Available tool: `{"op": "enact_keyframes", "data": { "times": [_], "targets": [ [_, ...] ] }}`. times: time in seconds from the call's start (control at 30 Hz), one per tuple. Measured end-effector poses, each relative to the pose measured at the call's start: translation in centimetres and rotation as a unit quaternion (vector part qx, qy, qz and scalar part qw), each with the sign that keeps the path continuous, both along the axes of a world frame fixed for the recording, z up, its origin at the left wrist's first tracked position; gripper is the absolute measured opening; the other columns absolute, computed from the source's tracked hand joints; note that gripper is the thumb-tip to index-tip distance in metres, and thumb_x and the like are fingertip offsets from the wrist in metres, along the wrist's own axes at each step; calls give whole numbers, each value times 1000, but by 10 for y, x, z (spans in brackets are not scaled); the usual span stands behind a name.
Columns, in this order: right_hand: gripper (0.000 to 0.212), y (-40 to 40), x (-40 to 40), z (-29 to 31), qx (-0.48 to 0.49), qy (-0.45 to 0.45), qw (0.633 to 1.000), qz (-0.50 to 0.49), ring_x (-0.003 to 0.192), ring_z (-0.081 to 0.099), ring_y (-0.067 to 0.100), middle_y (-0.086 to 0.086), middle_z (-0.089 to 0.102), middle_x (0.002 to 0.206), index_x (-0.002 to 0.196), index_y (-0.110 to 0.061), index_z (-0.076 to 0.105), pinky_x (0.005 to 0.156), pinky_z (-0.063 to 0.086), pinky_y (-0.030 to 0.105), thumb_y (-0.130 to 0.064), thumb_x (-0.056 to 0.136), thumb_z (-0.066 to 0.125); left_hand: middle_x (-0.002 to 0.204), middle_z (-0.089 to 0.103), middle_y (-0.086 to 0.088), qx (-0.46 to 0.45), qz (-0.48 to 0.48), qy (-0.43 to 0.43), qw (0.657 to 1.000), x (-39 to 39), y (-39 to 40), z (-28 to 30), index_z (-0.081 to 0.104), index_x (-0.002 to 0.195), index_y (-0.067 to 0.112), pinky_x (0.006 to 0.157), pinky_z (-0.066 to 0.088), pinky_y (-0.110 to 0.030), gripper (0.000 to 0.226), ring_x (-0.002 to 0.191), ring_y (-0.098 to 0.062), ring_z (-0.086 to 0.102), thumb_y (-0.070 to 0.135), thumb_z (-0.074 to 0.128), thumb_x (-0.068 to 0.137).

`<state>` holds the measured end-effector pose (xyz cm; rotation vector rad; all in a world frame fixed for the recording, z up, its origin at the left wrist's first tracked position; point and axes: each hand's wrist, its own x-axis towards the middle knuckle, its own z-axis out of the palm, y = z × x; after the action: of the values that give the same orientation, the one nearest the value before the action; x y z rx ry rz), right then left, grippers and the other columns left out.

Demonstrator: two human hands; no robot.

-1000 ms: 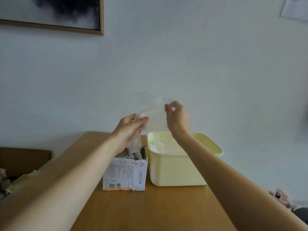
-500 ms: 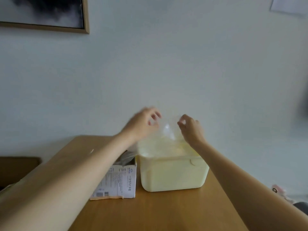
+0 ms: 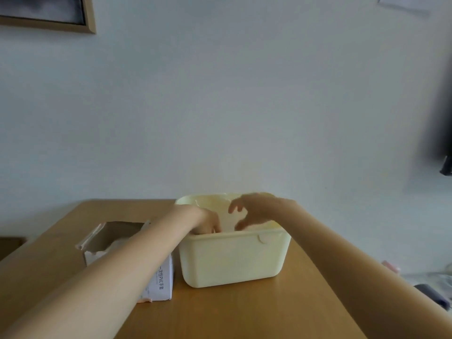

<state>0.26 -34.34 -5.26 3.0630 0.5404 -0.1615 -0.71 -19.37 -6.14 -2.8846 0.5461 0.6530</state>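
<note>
The tub (image 3: 234, 260), pale yellow plastic with an open top, stands on the table (image 3: 244, 311) towards its far edge, a little right of middle on my feed, and both hands are at it. The left hand (image 3: 208, 222) reaches in over the near left corner of the rim. I see the wrist and knuckles above the near wall, but the fingers dip behind that wall, so I cannot tell whether they are curled on anything or loose. The right hand (image 3: 254, 211) hangs over the open top, above the rim and not touching it. Its fingers are bent in a loose curve and the thumb is held well apart from them, with a plain gap between thumb and forefinger. It grips nothing that I can make out, though it is blurred. The two hands are near each other but apart. What lies inside the tub I cannot tell. Just beside the tub on its left stands a white box (image 3: 160, 277) with print on its side and its top torn open; the left forearm crosses over it and hides much of its front. Behind the table is a plain pale wall (image 3: 220, 106), with the corner of a wood-framed picture (image 3: 89, 15) at upper left, a sheet of paper (image 3: 403, 3) at upper right and a dark blurred shape (image 3: 446, 133) at the right edge
</note>
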Motion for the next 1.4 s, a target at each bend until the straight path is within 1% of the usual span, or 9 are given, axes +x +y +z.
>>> {"op": "enact_keyframes", "data": {
  "times": [0.1, 0.3, 0.63, 0.8, 0.9, 0.97, 1.07, 1.33, 1.4],
  "targets": [
    [62, -4, 20, -20, -36, 194, 967, -161, 118, 47, 26, 3, 40, 142, 141, -27, 37, 93, 39, 34, -41, 83, 53, 143, 42, 2, 37, 19, -5, 999, -4, 2, -2, 45, 138, 29, 90, 37, -29, 41, 125, -23, 46, 18, 34, 100],
    [48, -9, 32, -34, -25, 170, 959, -228, 109, 49, 21, 0, 50, 129, 129, -23, 51, 85, 39, 30, -45, 86, 50, 147, 39, 1, 26, 20, -2, 999, -9, 2, 0, 39, 142, 28, 93, 38, -30, 44, 126, -24, 45, 17, 33, 100],
    [54, 45, -33, 41, -31, -27, 996, -85, 118, 53, 26, 9, 55, 130, 130, -10, 51, 96, 44, 35, -38, 86, 64, 109, 64, 10, -270, -1, -121, 955, -46, 67, 49, 66, 113, 18, 98, 42, -23, 29, 103, -5, 58, 4, 52, 91],
    [50, 104, -56, 41, 199, -46, 979, 29, 61, 53, 17, 7, 62, 76, 89, -1, 67, 63, 42, 26, -46, 94, 47, 94, 67, 6, -323, 103, -116, 934, -46, 115, 26, 65, 88, 20, 87, 45, -20, 20, 94, -11, 61, 2, 55, 87],
    [54, 132, -70, 22, 168, -27, 983, 62, 61, 43, 21, 5, 48, 59, 62, -5, 55, 52, 32, 24, -53, 86, 56, 102, 63, 5, -378, 137, -98, 910, -55, 134, 14, 60, 99, 22, 93, 47, -31, 17, 103, -16, 58, 8, 55, 90],
    [40, 142, -67, 9, 194, -43, 977, 80, 70, 49, 22, 14, 62, 72, 75, -1, 67, 55, 35, 25, -39, 86, 62, 103, 64, 3, -449, 153, -54, 879, -63, 139, 13, 58, 109, 17, 85, 48, -31, 28, 100, -16, 58, -1, 50, 89],
    [23, 152, -61, 5, 338, -81, 935, 63, 64, 54, 18, 13, 68, 74, 80, 0, 71, 55, 40, 22, -17, 87, 58, 90, 71, -1, -513, 149, -4, 845, -71, 145, 14, 59, 110, 11, 62, 39, -24, 28, 74, -12, 53, -3, 51, 87],
    [19, 144, -59, 31, 678, -54, 733, -2, 54, 57, 18, 4, 53, 72, 78, -9, 44, 43, 42, 25, -7, 96, 37, 64, 63, 6, -521, 162, -64, 836, -66, 151, 8, 69, 95, 7, 53, 42, -13, 19, 52, -4, 50, 19, 54, 94],
    [15, 138, -58, 33, 652, -10, 758, 8, 63, 54, 13, 4, 55, 82, 89, -9, 46, 49, 42, 22, -23, 96, 49, 56, 60, 7, -516, 167, -72, 837, -66, 153, 5, 68, 92, 8, 49, 41, -12, 16, 48, -2, 52, 20, 57, 92]
  ]
}}
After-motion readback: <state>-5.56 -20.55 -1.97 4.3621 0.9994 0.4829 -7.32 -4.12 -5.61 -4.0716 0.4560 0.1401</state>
